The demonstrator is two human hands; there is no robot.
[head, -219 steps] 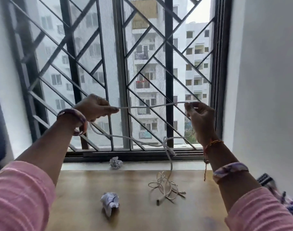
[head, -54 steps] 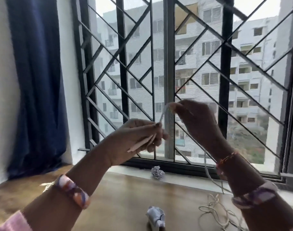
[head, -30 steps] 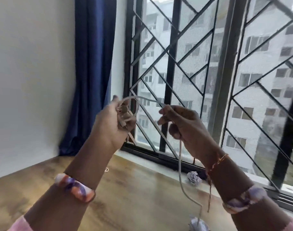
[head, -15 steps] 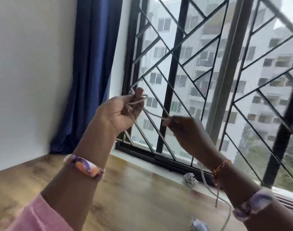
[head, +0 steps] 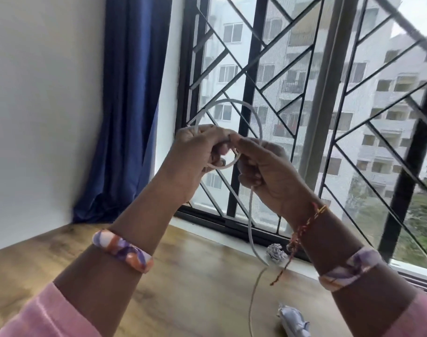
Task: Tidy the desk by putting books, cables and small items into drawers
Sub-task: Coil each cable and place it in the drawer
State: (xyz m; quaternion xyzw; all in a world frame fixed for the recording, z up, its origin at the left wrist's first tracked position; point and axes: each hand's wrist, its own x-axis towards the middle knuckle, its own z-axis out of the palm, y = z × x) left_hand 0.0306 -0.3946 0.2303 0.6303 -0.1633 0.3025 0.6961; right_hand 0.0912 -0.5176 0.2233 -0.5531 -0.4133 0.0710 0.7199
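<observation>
Wooden brown desk top (head: pixel 188 288) still carrying loose items, so tidying judged at an early stage; no drawer anywhere in view, nothing visibly stowed. Behind it, black diamond-pattern window grille (head: pixel 253 69) and dark blue curtain (head: pixel 134 105), neither part of the job.

Held up above the desk, both hands busy coiling. Left hand (head: pixel 195 154) curled around the gathered turns of a thin white cable (head: pixel 250 215), gripping them. Right hand (head: pixel 268 166) pinching the same cable just beside the left, feeding a round loop that arches over both hands. Only a couple of turns formed; the remaining length hangs down from the right hand to the desk and runs off the bottom edge, far end unseen.

Still to do, by this judgement: finish the winding, find a drawer, drop the coil in.

Smaller leftovers: crumpled white paper ball (head: pixel 276 251) on the sill by the window frame, and a crumpled pale wrapper (head: pixel 292 321) on the desk near the trailing cable. No books in sight.
</observation>
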